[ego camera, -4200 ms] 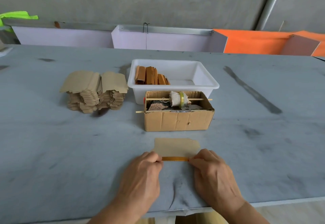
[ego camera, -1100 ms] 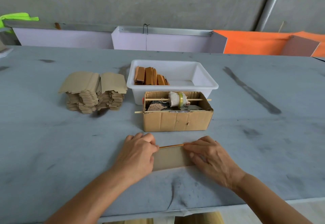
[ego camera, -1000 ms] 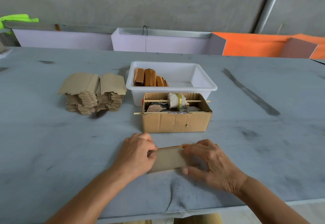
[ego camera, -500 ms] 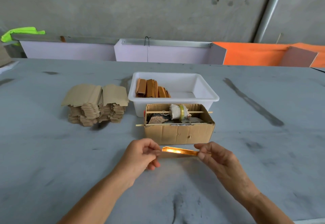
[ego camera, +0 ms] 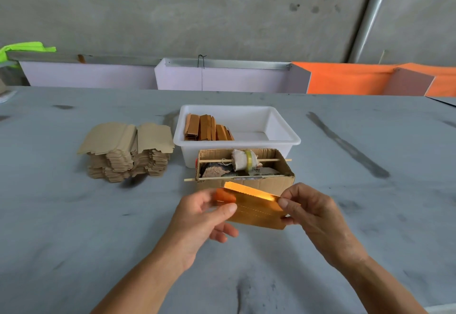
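Observation:
A folded card with a shiny gold-orange face is held up above the grey table, its gold side towards me. My left hand pinches its left end between thumb and fingers. My right hand pinches its right end. A folded flap along the card's top edge catches the light. The card hangs just in front of the small cardboard box.
The cardboard box holds a stick with a wrapped spool and scraps. Behind it a white plastic tub holds several folded orange-brown cards. A stack of flat tan card blanks stands to the left. Low dividers line the table's far edge.
The card lay flat on the table under both hands while a fold was pressed. Both hands have since lifted it off the table and turned its gold face towards me.

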`<state>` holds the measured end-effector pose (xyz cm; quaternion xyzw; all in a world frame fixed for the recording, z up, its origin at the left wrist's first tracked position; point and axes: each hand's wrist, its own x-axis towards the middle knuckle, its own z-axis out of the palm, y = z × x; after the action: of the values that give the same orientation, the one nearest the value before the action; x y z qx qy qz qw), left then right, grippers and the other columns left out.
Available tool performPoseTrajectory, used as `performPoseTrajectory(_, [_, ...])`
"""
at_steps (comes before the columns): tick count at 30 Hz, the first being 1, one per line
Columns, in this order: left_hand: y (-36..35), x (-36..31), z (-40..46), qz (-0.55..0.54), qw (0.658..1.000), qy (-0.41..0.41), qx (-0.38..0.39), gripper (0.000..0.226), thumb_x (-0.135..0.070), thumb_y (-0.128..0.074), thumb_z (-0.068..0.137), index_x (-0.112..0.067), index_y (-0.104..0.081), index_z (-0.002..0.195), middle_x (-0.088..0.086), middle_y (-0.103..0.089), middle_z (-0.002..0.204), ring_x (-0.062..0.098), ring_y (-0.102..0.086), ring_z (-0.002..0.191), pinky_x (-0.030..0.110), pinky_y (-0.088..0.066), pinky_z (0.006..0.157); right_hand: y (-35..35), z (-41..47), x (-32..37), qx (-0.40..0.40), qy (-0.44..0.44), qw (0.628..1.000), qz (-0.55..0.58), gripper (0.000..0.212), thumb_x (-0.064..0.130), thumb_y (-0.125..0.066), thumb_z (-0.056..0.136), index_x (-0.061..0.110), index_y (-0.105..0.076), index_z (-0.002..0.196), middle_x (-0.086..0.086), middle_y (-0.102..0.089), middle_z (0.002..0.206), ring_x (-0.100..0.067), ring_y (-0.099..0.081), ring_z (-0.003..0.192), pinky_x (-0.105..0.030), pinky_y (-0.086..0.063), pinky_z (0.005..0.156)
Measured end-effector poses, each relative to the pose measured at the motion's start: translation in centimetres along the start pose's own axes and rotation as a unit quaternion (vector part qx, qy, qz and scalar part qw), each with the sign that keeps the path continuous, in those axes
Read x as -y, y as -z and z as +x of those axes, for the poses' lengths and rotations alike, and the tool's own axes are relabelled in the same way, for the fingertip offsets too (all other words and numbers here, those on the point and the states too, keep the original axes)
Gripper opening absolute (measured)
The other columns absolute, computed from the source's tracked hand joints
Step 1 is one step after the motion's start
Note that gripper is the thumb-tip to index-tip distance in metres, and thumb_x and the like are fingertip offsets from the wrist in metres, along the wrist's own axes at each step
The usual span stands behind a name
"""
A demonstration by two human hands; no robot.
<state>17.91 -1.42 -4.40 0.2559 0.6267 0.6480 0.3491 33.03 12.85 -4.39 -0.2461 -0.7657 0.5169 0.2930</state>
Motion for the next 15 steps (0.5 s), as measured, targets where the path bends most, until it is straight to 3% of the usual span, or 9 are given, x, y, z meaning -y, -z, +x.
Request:
performPoseTrajectory(3, [-0.5, 0.4, 0.3, -0.033, 0.997, 0.038, -0.050, 0.002, -0.008, -0.067, 0.083, -0.006, -0.066, 0.083, 0.004, -0.071, 0.068, 0.019, -0.067, 0.054, 0.022, -0.052, 0.046, -0.4, -0.1, 0.3, -0.027, -0.012, 1.000, -0.002, 0.021, 0.033, -0.064, 0.075, 0.014, -0.066, 0.084, -0.008, -0.067, 0.075, -0.028, -0.063, 0.075, -0.042, -0.057, 0.067])
performPoseTrajectory(5, [-0.4, 0.5, 0.8, -0.065, 0.994, 0.034, -0.084, 0.004, -0.009, -0.067, 0.084, -0.006, -0.066, 0.081, 0.008, -0.071, 0.068, 0.017, -0.067, 0.054, 0.021, -0.052, 0.047, -0.4, -0.4, -0.1, -0.105, -0.020, 0.992, -0.069, 0.022, 0.034, -0.070, 0.077, 0.019, -0.067, 0.092, 0.002, -0.067, 0.080, -0.014, -0.063, 0.079, -0.030, -0.054, 0.064])
performPoseTrajectory(8, [-0.3, 0.6, 1.2, -0.099, 0.987, 0.014, -0.122, 0.005, -0.011, -0.067, 0.084, -0.006, -0.066, 0.083, 0.010, -0.072, 0.069, 0.018, -0.068, 0.058, 0.021, -0.053, 0.049, -0.8, -1.1, -0.3, -0.192, -0.044, 0.975, -0.106, 0.015, 0.029, -0.072, 0.080, 0.022, -0.068, 0.092, 0.005, -0.056, 0.056, -0.005, -0.052, 0.053, -0.018, -0.042, 0.049])
performPoseTrajectory(11, [-0.5, 0.8, 1.3, -0.115, 0.987, 0.010, -0.114, 0.006, -0.011, -0.066, 0.085, -0.005, -0.067, 0.086, 0.010, -0.072, 0.072, 0.018, -0.068, 0.060, 0.021, -0.052, 0.051, -1.8, -1.2, 0.2, -0.124, -0.137, 0.981, 0.057, 0.014, 0.022, -0.068, 0.085, 0.018, -0.066, 0.097, 0.003, -0.052, 0.044, -0.005, -0.044, 0.038, -0.014, -0.033, 0.038])
performPoseTrajectory(15, [-0.5, 1.1, 1.1, -0.120, 0.988, -0.002, -0.093, 0.005, -0.009, -0.064, 0.086, -0.006, -0.068, 0.086, 0.007, -0.070, 0.070, 0.017, -0.068, 0.063, 0.021, -0.054, 0.055, -2.1, -0.7, 1.3, -0.078, -0.187, 0.970, 0.133, 0.014, 0.015, -0.063, 0.089, 0.017, -0.063, 0.103, -0.006, -0.061, 0.053, -0.012, -0.048, 0.038, -0.020, -0.033, 0.035])
